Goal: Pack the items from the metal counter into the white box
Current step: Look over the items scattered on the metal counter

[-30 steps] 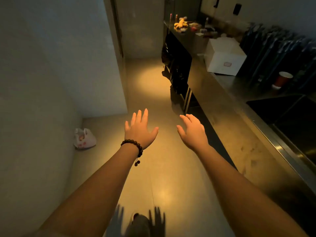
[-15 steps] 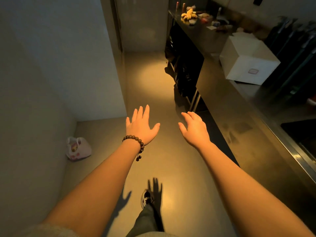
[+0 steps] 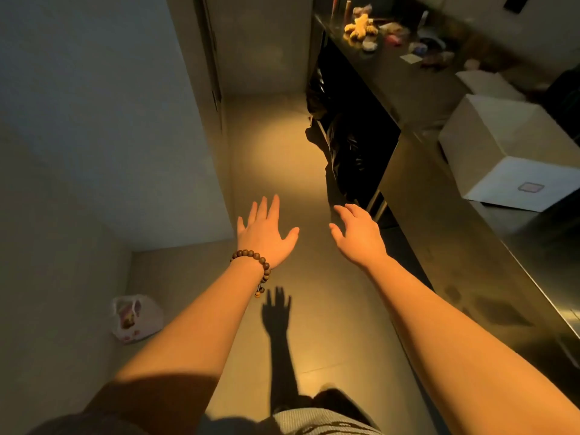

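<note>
Two bare hands reach forward over the floor, both empty. The left hand [image 3: 265, 235] has its fingers spread flat, with one bead bracelet [image 3: 255, 262] on the wrist; the right hand [image 3: 357, 235] is loosely open, fingers slightly curled. One white box [image 3: 502, 149] sits on the metal counter [image 3: 439, 221], ahead and to the right of the right fingertips, well apart from them; its right side is cut off by the frame edge. Far beyond the fingertips, at the counter's far end, lies a cluster of small items [image 3: 389, 29], too blurred and dim to count; only one yellow toy [image 3: 361, 26] stands out. One plastic bag [image 3: 135, 318] lies on the floor behind and left of the left fingers.
</note>
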